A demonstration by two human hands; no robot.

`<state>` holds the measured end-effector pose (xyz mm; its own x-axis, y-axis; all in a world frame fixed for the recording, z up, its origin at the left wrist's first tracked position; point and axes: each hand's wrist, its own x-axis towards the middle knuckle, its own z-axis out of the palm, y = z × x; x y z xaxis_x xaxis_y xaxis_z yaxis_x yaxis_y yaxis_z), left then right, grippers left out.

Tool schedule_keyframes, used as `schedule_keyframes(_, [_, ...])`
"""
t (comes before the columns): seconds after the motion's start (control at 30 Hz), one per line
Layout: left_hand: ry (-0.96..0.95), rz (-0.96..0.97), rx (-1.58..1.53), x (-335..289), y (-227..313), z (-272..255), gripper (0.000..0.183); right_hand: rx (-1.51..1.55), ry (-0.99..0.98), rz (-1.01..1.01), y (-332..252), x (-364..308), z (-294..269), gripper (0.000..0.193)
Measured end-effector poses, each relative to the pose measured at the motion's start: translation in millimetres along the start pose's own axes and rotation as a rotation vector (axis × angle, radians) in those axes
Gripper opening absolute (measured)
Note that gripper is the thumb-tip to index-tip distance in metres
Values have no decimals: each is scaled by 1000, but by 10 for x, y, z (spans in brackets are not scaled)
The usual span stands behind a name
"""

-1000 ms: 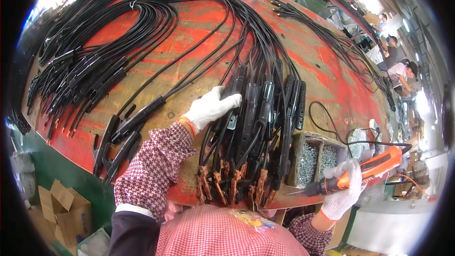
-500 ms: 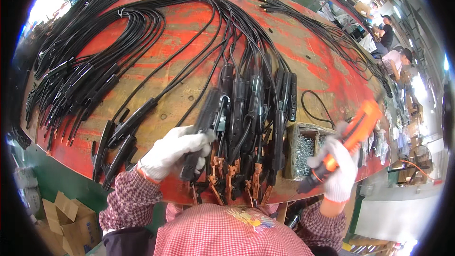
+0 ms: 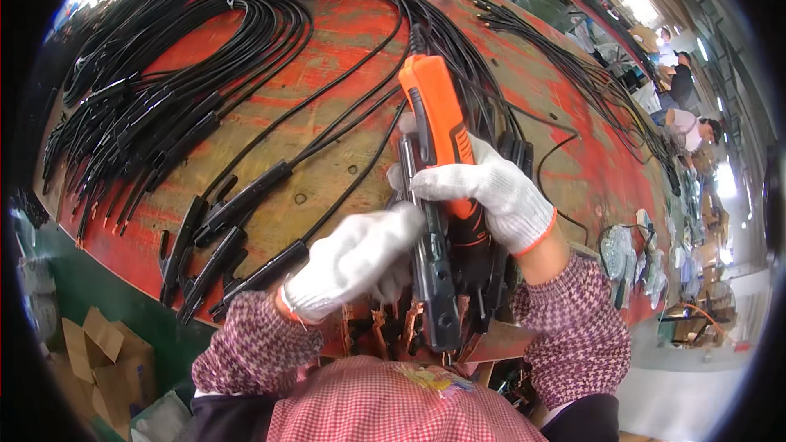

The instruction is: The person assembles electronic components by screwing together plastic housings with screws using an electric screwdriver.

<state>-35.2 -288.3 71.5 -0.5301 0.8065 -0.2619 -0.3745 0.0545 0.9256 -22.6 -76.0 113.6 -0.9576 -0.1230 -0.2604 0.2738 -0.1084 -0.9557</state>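
My right hand [image 3: 499,192] is wrapped around an orange and black power screwdriver [image 3: 443,110], its nose pointing down toward me. The thumb and fingertips of the same hand also clasp a black welding electrode holder [image 3: 430,270], which lies lengthwise beside the tool. My left hand [image 3: 356,262] is closed, its fingertips against the left side of that holder. Slight blur hides whatever is between those fingers. Both hands wear white knit gloves. Under them are more black holders with copper jaws [image 3: 378,327], partly covered by my hands and the tool.
Separate black holders [image 3: 217,274] lie left of my left hand, cables attached. A thick cable bundle [image 3: 147,131] fills the table's left side; thinner cables [image 3: 565,61] run along the far right. Clear plastic bags [image 3: 620,254] hang at the right edge. An open cardboard box [image 3: 106,364] stands below left.
My right hand has brought the screwdriver from the right to the middle, over the holders. The holder from my left hand now lies left, beside the others. My arm now covers the screw box.
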Motion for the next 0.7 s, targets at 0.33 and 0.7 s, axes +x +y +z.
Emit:
schedule_keyframes(0.33, [-178,-291,-696,-306,-571,331,63,-261,272,-197,-166,2,-48,59])
schedule_keyframes(0.7, [-296,-97,-1247,-32,-205,578,78,58,304,-335,-117,-329,289,71])
